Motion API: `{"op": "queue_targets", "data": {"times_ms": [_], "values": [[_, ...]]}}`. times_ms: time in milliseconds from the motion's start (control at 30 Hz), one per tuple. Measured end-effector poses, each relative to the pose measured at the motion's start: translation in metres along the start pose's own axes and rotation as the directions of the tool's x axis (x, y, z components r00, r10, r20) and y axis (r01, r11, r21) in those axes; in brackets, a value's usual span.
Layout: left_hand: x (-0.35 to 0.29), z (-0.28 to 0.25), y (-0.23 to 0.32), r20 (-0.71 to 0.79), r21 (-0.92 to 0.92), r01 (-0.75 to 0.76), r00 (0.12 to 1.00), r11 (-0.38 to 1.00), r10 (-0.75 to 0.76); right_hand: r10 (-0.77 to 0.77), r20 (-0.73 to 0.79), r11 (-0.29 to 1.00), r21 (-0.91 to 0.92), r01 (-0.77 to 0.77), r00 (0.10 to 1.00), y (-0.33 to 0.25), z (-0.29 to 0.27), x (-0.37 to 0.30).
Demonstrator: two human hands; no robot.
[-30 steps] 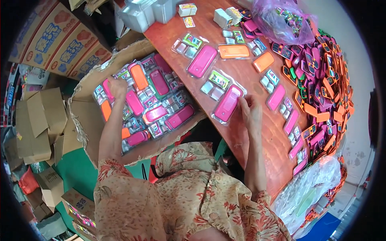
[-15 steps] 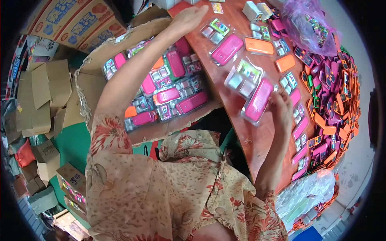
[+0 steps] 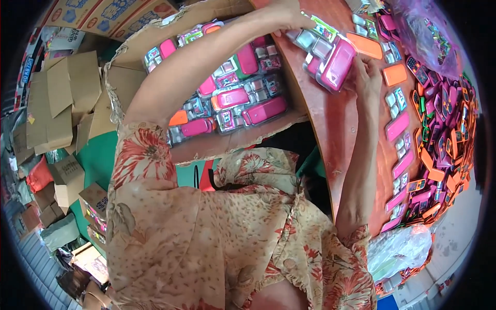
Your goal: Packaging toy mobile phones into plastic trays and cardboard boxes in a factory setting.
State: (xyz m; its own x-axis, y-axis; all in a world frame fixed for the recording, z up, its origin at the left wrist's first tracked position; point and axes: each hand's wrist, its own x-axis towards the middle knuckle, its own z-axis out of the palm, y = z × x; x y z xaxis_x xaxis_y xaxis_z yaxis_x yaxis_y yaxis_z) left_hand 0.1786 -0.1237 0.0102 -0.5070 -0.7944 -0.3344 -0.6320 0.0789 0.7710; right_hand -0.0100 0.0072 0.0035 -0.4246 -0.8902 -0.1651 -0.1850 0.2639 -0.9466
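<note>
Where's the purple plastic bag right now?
In the head view's upper right, the purple plastic bag sits just above the heap of toy phones.

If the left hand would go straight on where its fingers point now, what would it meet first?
Most likely the green printed card at the top of the clear blister pack; the left hand may already touch it, as depth is unclear.
</note>
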Motion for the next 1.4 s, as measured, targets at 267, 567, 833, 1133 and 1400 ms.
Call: {"op": "queue_targets", "data": {"times_ms": [267, 567, 833, 1133, 1400], "values": [[-0.092, 0.034, -0.011, -0.209, -0.455, -0.003, 0.972, 0.89, -0.103, 0.038, 0.146, 0.99, 0.127, -0.057, 0.989, 0.002, 0.011, -0.047], [-0.144, 0.034, -0.045, 0.055, -0.896, 0.098, 0.992, 0.433, -0.11, 0.115, 0.376, 0.967, 0.168, -0.19, 0.919, -0.006, 0.042, -0.087], [-0.175, -0.005, -0.108, 0.307, -0.81, 0.319, 0.946, 0.493, -0.107, 0.059, 0.513, 0.968, 0.18, -0.175, 0.856, -0.002, 0.091, -0.132], [-0.199, -0.028, -0.209, 0.496, -0.542, 0.544, 0.822, 0.64, -0.279, 0.326, 0.719, 0.906, -0.053, -0.419, 0.614, 0.007, 0.104, -0.156], [-0.198, -0.019, -0.211, 0.347, 0.038, 0.658, 0.697, 0.752, -0.627, 0.267, 0.774, 0.908, -0.002, -0.42, 0.575, -0.005, 0.051, -0.169]]}}
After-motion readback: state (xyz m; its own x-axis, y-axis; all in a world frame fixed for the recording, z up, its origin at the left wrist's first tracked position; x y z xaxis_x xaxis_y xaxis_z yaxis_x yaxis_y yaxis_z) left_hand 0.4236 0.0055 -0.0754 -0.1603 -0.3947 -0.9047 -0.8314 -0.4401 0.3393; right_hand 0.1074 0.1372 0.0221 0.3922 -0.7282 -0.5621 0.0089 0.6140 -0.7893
